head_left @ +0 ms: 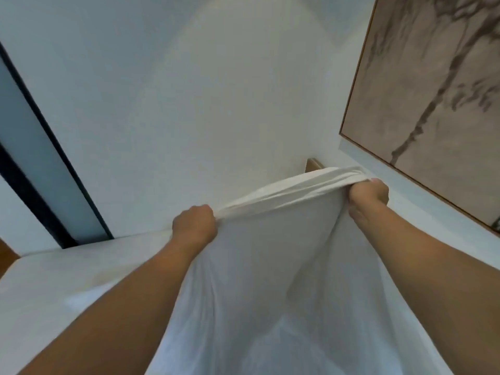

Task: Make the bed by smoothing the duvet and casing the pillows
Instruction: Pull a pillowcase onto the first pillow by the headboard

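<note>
A white pillowcase hangs in front of me, held up by its bunched top edge. My left hand is clenched on the left end of that edge. Further right and higher, my right hand grips the other end. The cloth stretches taut between the two fists and drops down between my forearms. Whether a pillow sits inside it I cannot tell. The white bed lies below at the left, partly hidden by my left arm.
A white wall fills the background. A large framed beige picture hangs at the right. A dark-framed glass panel runs diagonally at the left. A small wooden headboard corner shows above the cloth.
</note>
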Demonstrator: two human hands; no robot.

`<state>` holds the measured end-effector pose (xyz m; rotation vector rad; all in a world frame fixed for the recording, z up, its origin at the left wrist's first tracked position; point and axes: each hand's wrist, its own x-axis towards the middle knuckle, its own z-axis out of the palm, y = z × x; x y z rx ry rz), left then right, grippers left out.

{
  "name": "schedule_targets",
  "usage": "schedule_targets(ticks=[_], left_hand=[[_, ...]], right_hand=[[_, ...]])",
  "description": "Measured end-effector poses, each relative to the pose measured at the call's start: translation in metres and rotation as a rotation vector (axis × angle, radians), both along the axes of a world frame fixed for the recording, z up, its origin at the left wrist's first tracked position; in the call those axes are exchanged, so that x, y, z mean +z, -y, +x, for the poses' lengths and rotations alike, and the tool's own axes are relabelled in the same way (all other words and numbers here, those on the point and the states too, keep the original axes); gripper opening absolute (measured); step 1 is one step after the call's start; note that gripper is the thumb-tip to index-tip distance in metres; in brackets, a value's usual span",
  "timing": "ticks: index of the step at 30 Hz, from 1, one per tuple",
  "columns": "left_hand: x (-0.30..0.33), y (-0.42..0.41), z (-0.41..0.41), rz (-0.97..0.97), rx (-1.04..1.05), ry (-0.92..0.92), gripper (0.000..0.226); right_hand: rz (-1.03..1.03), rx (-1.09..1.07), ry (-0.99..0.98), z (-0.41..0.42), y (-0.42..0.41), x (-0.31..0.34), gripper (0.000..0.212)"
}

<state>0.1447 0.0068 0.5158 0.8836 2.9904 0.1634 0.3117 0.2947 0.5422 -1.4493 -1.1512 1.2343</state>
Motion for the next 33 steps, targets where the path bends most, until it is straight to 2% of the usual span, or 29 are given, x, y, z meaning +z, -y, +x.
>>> schedule_targets(ticks=[2,4,6,9,12,14,17,19,20,22,23,26,28,30,33], left_hand=[[0.088,-0.006,-0.034,0.043,-0.057,-0.287,0.025],[0.180,-0.007,-0.047,0.141,-0.083,-0.578,0.023],[0.254,-0.003,-0.044,0.224,-0.092,-0.786,0.023],[0.314,0.017,-0.033,0.291,-0.101,-0.861,0.022],[0.346,0.064,-0.040,0.328,-0.101,-0.878,0.021],[0.387,0.102,-0.045,0.391,-0.042,-0.961,0.022],[0.464,0.144,-0.031,0.536,0.019,-1.150,0.022],[0.496,0.152,-0.013,0.666,0.052,-1.267,0.021],[0.499,0.153,-0.005,0.698,0.070,-1.271,0.021],[0.486,0.158,0.000,0.615,0.064,-1.183,0.022],[0.477,0.164,-0.004,0.545,0.058,-1.155,0.023],[0.475,0.194,-0.018,0.441,0.091,-1.147,0.023],[0.492,0.201,-0.020,0.468,0.105,-1.205,0.022],[0.507,0.197,-0.017,0.497,0.124,-1.181,0.024],[0.499,0.192,-0.033,0.470,0.149,-1.083,0.026]], right_hand=[[0.132,0.020,-0.014,-0.004,-0.001,0.056,0.023],[0.243,-0.029,-0.102,-0.009,-0.003,0.133,0.029],[0.484,0.000,0.032,-0.011,0.008,0.208,0.027],[0.987,0.101,0.582,-0.006,0.051,0.278,0.020],[1.221,0.157,0.811,-0.001,0.089,0.312,0.017],[1.284,0.120,0.815,0.009,0.109,0.348,0.016],[1.469,-0.118,0.622,0.028,0.142,0.425,0.013],[1.534,-0.275,0.665,0.026,0.166,0.452,0.011],[1.524,-0.291,0.789,0.021,0.178,0.454,0.012],[1.483,-0.192,1.041,0.018,0.194,0.440,0.012],[1.447,-0.149,1.065,0.024,0.195,0.435,0.014],[1.356,-0.092,0.876,0.054,0.194,0.444,0.013],[1.409,-0.163,0.887,0.056,0.198,0.457,0.003],[1.474,-0.205,0.904,0.045,0.207,0.467,0.004],[1.455,-0.065,0.973,0.030,0.202,0.458,0.012]])
